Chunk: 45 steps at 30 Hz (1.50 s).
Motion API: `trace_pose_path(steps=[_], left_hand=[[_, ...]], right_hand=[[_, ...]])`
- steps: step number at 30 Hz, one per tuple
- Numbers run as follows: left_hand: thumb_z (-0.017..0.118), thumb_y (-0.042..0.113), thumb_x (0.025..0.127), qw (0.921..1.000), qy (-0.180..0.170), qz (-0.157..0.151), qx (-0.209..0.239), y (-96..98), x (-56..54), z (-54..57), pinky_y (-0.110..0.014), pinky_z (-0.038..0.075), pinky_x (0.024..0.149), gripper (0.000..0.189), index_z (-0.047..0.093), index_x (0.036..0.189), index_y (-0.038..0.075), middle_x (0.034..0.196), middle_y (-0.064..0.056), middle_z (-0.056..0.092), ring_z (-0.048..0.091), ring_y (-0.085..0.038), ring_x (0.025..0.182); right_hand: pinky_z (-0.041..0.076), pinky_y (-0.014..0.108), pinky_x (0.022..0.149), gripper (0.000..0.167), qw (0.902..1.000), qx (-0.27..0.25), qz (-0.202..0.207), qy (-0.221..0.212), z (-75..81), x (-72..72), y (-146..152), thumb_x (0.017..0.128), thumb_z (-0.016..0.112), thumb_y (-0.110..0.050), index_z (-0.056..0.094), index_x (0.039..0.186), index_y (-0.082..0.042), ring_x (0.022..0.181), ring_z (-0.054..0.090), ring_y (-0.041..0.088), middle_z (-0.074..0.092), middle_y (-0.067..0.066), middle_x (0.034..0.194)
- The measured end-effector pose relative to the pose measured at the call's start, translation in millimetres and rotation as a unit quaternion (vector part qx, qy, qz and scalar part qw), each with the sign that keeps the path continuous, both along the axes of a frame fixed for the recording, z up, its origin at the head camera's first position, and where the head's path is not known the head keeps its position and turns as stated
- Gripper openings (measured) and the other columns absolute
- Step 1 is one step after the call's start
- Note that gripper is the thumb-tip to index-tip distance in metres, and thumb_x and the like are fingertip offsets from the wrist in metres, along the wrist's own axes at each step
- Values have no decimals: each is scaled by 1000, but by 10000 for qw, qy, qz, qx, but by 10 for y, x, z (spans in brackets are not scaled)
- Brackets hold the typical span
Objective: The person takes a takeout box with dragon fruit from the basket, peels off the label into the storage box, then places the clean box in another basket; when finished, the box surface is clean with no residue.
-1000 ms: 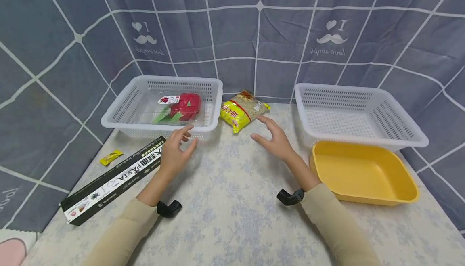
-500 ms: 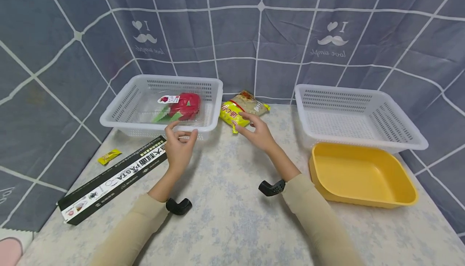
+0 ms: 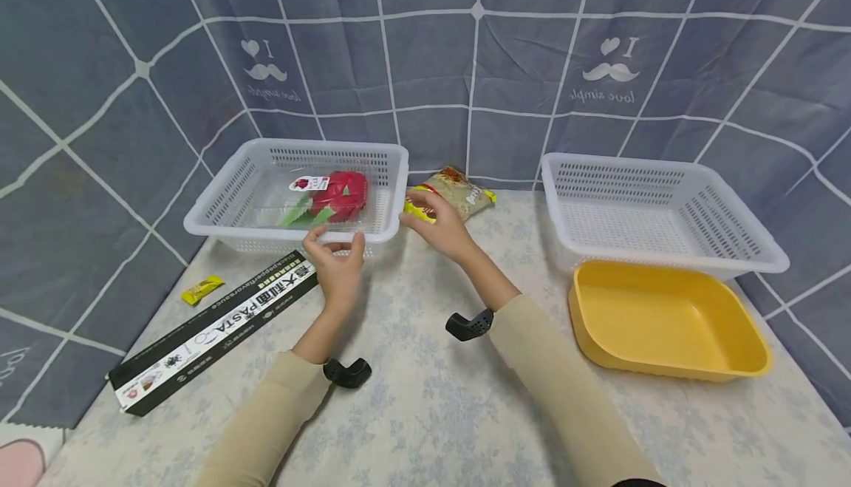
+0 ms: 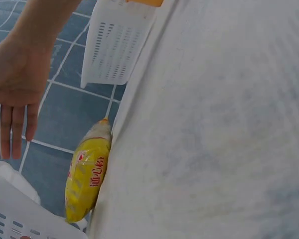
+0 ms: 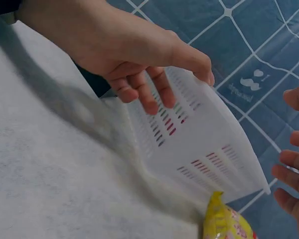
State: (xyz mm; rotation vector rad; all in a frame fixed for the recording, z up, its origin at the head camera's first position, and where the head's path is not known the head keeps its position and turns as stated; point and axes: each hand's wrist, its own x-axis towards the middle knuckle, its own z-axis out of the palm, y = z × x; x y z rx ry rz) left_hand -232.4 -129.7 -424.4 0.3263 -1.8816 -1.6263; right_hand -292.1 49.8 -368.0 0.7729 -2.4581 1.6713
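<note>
A white slatted basket (image 3: 226,231) at the back left holds a clear plastic box (image 3: 266,191) with a red dragon fruit (image 3: 346,195) in it. My left hand (image 3: 339,273) is at its front rim, thumb and index finger apart; in the right wrist view the other fingers of that left hand (image 5: 124,45) bend in front of the slatted wall. At the basket's right end is my right hand (image 3: 442,228), partly covering a yellow macaroni bag (image 3: 459,191). In the left wrist view the fingers of this right hand (image 4: 20,74) are extended, holding nothing.
A long black and white pasta box (image 3: 219,332) lies slantwise at left, beside a small yellow wrapped packet (image 3: 202,289). On the right stand another white basket (image 3: 618,225) and a yellow tub (image 3: 665,324). A blue checked curtain (image 3: 439,66) hangs behind.
My right hand has moved left, across the macaroni bag to the left basket's right end. The left hand has shifted slightly right along the front rim. The basket stays in place.
</note>
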Motion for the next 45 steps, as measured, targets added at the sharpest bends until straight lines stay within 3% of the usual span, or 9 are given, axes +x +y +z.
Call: trace_pose_path(steps=[4, 9, 18, 26, 31, 37, 40, 45], left_hand=[[69, 19, 89, 9997, 36, -178, 163, -7, -36, -12, -17, 47, 52, 56, 30, 128, 10, 81, -6, 56, 51, -2, 49], [69, 21, 89, 9999, 18, -141, 63, -20, -36, -8, -17, 45, 52, 56, 30, 127, 10, 80, -6, 56, 51, -2, 49], [68, 26, 90, 9998, 83, -161, -14, -4, -65, -23, -18, 43, 53, 56, 30, 127, 10, 80, -4, 56, 52, -3, 50], [69, 30, 89, 9996, -21, 112, -256, 14, -36, -59, -22, 41, 54, 55, 31, 125, 14, 79, -6, 59, 52, -9, 56], [69, 32, 89, 9990, 39, 205, -396, 2, -19, -60, -25, 40, 56, 56, 32, 125, 13, 80, -7, 60, 53, -12, 58], [71, 32, 88, 9984, 140, 286, -459, -6, -26, -61, -24, 39, 56, 57, 33, 125, 12, 78, -7, 61, 52, -12, 60], [72, 33, 87, 9984, 186, 261, -469, -12, -35, -72, -23, 40, 56, 59, 33, 126, 10, 78, -9, 61, 53, -12, 61], [72, 34, 87, 9981, 82, 284, -545, -20, -15, -108, -25, 40, 57, 59, 33, 126, 11, 78, -9, 61, 53, -13, 60]], right_hand=[[41, 46, 101, 48, 9999, 21, -10, -150, 114, -71, -93, 93, 65, -20, 53, 135, 0, 122, 51, 28, 55, 16, 134], [43, 39, 100, 48, 9997, 65, 63, -205, 229, -135, -221, 94, 64, -23, 53, 136, -4, 122, 52, 24, 55, 12, 135], [44, 37, 100, 51, 9991, 131, 149, -381, 277, -232, -500, 94, 64, -27, 51, 139, -6, 123, 52, 25, 53, 11, 138], [44, 38, 102, 60, 9961, 261, 1, -839, 208, -289, -712, 93, 65, -30, 43, 144, -6, 126, 49, 31, 46, 16, 144], [41, 44, 104, 69, 9939, 502, -20, -983, 307, -326, -817, 92, 65, -33, 36, 149, -7, 130, 45, 35, 40, 15, 149], [36, 47, 107, 74, 9871, 947, -93, -1287, 406, -379, -886, 91, 63, -37, 30, 152, -11, 136, 39, 29, 35, 11, 153], [32, 47, 110, 79, 9841, 789, -57, -1590, 392, -403, -929, 91, 63, -38, 23, 154, -12, 139, 33, 28, 31, 11, 155], [25, 48, 114, 82, 9756, 16, -95, -2193, 302, -392, -1042, 95, 59, -40, 13, 156, -10, 142, 26, 29, 24, 13, 158]])
